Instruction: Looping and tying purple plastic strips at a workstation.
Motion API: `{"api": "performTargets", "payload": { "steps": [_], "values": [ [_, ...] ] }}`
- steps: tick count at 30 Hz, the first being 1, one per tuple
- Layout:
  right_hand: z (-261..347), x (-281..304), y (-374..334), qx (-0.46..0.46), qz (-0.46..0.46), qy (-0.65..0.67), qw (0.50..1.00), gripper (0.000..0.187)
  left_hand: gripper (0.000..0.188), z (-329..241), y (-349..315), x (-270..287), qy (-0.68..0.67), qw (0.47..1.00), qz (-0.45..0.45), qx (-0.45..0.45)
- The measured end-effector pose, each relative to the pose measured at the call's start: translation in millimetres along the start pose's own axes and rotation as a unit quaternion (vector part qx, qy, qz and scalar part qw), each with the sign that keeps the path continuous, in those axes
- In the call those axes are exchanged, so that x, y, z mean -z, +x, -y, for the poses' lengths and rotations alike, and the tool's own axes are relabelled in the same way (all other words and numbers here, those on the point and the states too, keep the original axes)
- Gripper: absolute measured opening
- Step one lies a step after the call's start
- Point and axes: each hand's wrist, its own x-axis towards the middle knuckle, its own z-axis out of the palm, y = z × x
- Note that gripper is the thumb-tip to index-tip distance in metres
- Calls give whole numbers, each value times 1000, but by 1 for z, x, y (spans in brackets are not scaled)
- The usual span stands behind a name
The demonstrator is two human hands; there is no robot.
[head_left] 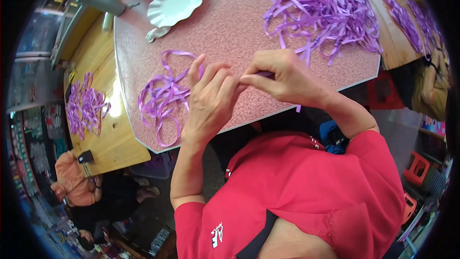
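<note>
Above the near edge of a pink textured table mat [230,29], my two hands meet at the fingertips. My right hand [285,77] is closed on a purple ribbon [266,74], part of which shows between thumb and curled fingers. My left hand [211,97] has bent fingers, one raised; its thumb and whatever it pinches are hidden. Just left of it lies a loose tangle of purple ribbons [163,91], with one loop reaching behind the fingers. Beyond my right hand spreads a large heap of purple ribbons [330,12].
A scalloped pale dish [177,2] and a grey bottle [101,1] stand far left. More ribbons [86,108] lie on the wooden table [124,136]. Another person in orange [76,180] is at lower left; someone else [431,86] sits at right. Red stools [417,168] stand at right.
</note>
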Motion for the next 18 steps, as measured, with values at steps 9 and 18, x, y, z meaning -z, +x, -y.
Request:
{"api": "performTargets", "payload": {
  "steps": [9, 18],
  "values": [
    [1, -6, -5, 33, 29, 76, 996, 12, 9, 8, -25, 14, -309, 948, -20, 67],
    [-3, -24, -13, 59, 7, 102, 993, 14, 11, 16, -39, 17, -354, 929, 59, 91]
  ]
}}
